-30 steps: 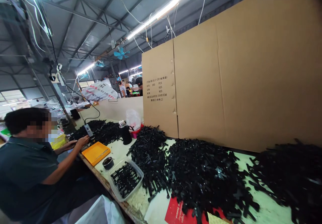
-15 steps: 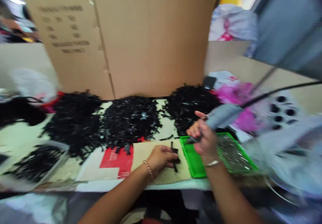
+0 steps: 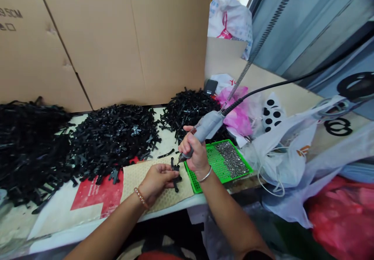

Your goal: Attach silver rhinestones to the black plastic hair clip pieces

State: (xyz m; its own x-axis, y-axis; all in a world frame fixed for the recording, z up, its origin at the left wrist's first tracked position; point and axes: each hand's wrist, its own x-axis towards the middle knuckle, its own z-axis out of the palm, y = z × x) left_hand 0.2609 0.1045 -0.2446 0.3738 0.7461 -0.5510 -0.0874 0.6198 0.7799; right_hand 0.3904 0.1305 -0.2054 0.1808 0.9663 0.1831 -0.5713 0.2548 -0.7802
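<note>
My left hand [image 3: 160,181] pinches a small black plastic bracket [image 3: 175,180] with several arms, just above a beige textured mat [image 3: 134,180]. Wrapped in my right hand [image 3: 196,152] is a grey electric screwdriver [image 3: 208,126], tilted with its tip down to the left. That tip is close to the bracket's upper part; I cannot tell whether they touch. Right of the mat, partly behind my right wrist, lies a green perforated tray [image 3: 214,162] with many small silver screws [image 3: 232,158] in its right part.
Heaps of black plastic parts [image 3: 113,135] stand along the back, before a large cardboard box [image 3: 163,45]. A coiled spring [image 3: 263,38] and a black cable [image 3: 280,84] run up from the screwdriver. Plastic bags [image 3: 280,154] crowd the right side.
The camera view has turned to the right. The screwdriver's tip has come from over the green tray to beside the bracket. My left hand still holds the bracket.
</note>
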